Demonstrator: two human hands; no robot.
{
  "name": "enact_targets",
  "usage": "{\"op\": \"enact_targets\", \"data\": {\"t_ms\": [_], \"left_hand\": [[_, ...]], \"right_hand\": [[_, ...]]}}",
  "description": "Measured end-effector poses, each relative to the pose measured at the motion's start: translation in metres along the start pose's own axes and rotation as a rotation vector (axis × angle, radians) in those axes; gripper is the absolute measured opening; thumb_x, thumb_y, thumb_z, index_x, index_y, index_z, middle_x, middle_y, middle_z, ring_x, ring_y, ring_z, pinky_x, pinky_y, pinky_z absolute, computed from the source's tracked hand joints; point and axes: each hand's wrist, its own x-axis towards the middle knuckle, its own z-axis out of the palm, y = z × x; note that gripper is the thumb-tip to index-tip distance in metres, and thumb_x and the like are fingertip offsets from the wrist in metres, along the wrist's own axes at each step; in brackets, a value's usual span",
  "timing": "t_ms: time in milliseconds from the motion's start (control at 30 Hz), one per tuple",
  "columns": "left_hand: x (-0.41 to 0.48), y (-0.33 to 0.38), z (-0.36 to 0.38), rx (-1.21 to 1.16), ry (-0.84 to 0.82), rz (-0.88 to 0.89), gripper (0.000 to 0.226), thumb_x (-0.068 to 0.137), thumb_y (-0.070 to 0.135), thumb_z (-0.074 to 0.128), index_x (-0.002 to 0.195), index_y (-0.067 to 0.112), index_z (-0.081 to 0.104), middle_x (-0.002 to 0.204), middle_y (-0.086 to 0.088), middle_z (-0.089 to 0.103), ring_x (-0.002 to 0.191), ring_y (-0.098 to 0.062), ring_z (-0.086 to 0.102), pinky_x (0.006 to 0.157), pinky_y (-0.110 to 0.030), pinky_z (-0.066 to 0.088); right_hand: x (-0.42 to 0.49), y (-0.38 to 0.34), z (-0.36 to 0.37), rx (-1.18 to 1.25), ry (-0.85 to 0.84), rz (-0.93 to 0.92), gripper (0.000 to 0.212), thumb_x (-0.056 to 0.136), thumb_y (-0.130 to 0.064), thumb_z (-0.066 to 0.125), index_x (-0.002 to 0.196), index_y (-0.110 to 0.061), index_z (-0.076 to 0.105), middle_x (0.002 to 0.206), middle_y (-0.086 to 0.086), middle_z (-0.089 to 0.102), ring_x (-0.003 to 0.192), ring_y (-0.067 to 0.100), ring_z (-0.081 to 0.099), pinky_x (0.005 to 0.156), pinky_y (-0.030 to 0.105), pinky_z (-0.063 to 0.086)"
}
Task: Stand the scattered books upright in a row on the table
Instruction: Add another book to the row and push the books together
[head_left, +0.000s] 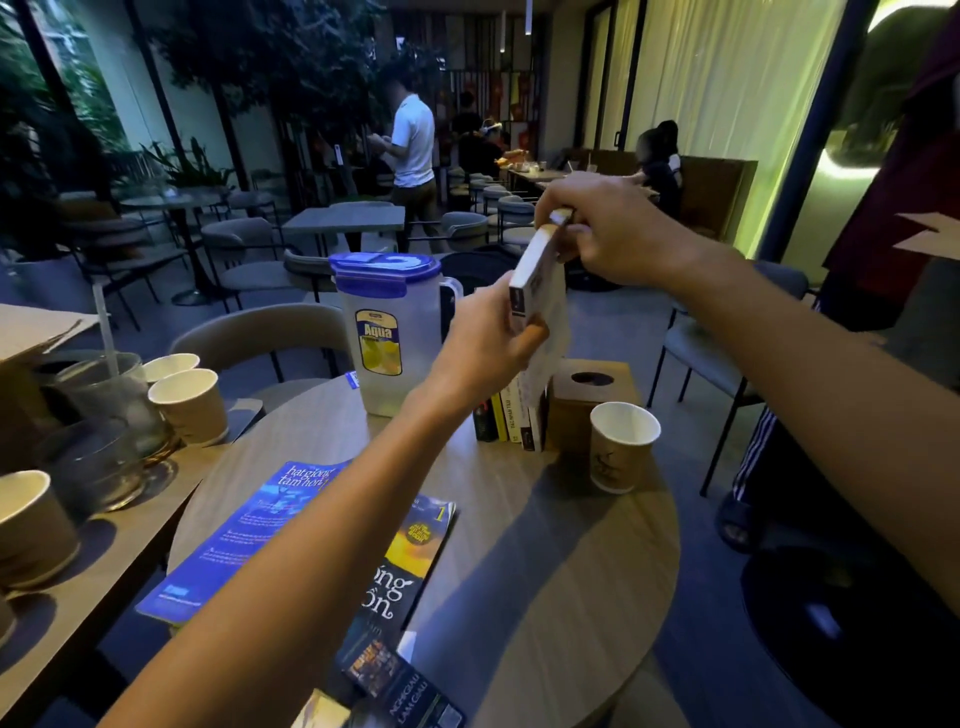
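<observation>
One book (535, 283) is in the air, tilted, over the upright row (506, 415) beside the tissue box (587, 410) — our left hand (488, 343) grips its lower end, right hand (613, 228) pinches the top. At least three flat books (254, 525) (near edge of the table (571, 545)) are left — roughly half done, we reckon.

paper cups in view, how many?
4: one cup on the round table by the wooden box; two cups side by side on the left table; one nearer cup at the frame's left edge. Another may be cut off below it.
</observation>
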Motion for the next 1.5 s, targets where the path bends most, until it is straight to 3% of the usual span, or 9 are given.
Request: {"op": "enact_targets", "data": {"t_ms": [133,233,333,467,633,800,1000,1200,1500], "left_hand": [[0.004,-0.008,0.029,0.075,0.068,0.022,0.034,0.089,0.011,0.066,0.122,0.006,0.057,0.095,0.005,0.056,0.089,-0.017,0.064,0.071,-0.037,0.061],[0.005,-0.012,0.049,0.106,0.121,0.017,0.019,0.089,0.013,0.068,0.105,0.008,0.060,0.087,0.004,0.060,0.077,-0.008,0.061,0.067,-0.022,0.055],[0.006,-0.018,0.060,0.135,0.148,0.004,0.010,0.090,0.015,0.067,0.096,0.012,0.059,0.082,0.001,0.063,0.072,-0.003,0.059,0.065,-0.017,0.049],[0.011,-0.022,0.061,0.125,0.162,0.025,0.011,0.092,0.020,0.064,0.099,0.012,0.060,0.084,0.006,0.062,0.073,-0.001,0.059,0.063,-0.016,0.049],[0.019,-0.025,0.060,0.149,0.144,0.027,0.016,0.092,0.021,0.065,0.105,0.013,0.062,0.086,0.012,0.055,0.073,0.010,0.053,0.063,-0.007,0.049],[0.022,-0.027,0.062,0.142,0.131,0.008,0.014,0.092,0.017,0.064,0.105,0.013,0.059,0.082,0.012,0.055,0.071,0.008,0.054,0.061,-0.008,0.048],[0.022,-0.031,0.066,0.110,0.110,-0.029,0.011,0.092,0.018,0.064,0.095,0.022,0.054,0.074,0.012,0.055,0.069,0.004,0.058,0.057,-0.007,0.046],[0.018,-0.043,0.073,0.131,0.096,-0.067,0.012,0.091,0.018,0.066,0.100,0.012,0.061,0.078,0.009,0.056,0.069,0.004,0.056,0.058,-0.005,0.045],[0.007,-0.062,0.077,0.312,0.063,-0.083,0.029,0.088,0.033,0.071,0.108,0.013,0.064,0.091,0.004,0.069,0.080,-0.009,0.067,0.069,-0.025,0.056]], "right_hand": [[-0.005,0.016,0.017,0.031,-0.007,0.000,0.024,0.083,0.004,0.067,0.103,-0.010,0.066,0.105,0.005,0.059,0.100,0.021,0.056,0.080,0.018,0.043],[-0.009,0.026,0.030,0.086,0.007,0.028,0.026,0.084,0.003,0.063,0.105,-0.012,0.065,0.111,0.011,0.060,0.098,0.023,0.057,0.084,0.032,0.050],[-0.014,0.029,0.041,0.230,0.004,0.150,0.049,0.086,0.002,0.062,0.132,-0.015,0.054,0.125,0.012,0.058,0.092,0.021,0.064,0.076,0.024,0.053],[-0.026,0.036,0.069,0.299,-0.125,0.385,0.048,0.092,-0.016,0.069,0.135,-0.011,0.049,0.112,0.013,0.067,0.094,0.026,0.069,0.085,0.041,0.060],[-0.040,0.052,0.110,0.280,-0.342,0.443,0.032,0.094,-0.014,0.065,0.124,-0.017,0.054,0.107,0.003,0.065,0.073,0.006,0.066,0.046,0.010,0.048],[-0.046,0.063,0.129,0.317,-0.401,0.449,0.023,0.101,-0.025,0.052,0.124,-0.022,0.053,0.105,0.007,0.065,0.084,0.017,0.068,0.066,0.029,0.056],[-0.047,0.060,0.127,0.346,-0.466,0.452,0.027,0.105,-0.033,0.044,0.102,-0.013,0.062,0.079,0.004,0.061,0.060,0.011,0.056,0.059,0.026,0.042],[-0.048,0.061,0.129,0.366,-0.445,0.455,0.019,0.102,-0.025,0.050,0.097,-0.017,0.067,0.087,0.002,0.063,0.080,0.018,0.060,0.070,0.029,0.044],[-0.048,0.044,0.121,0.661,-0.349,0.657,0.056,0.106,-0.057,0.023,0.102,-0.018,0.064,0.091,0.007,0.072,0.078,0.013,0.068,0.062,0.025,0.048]]}}
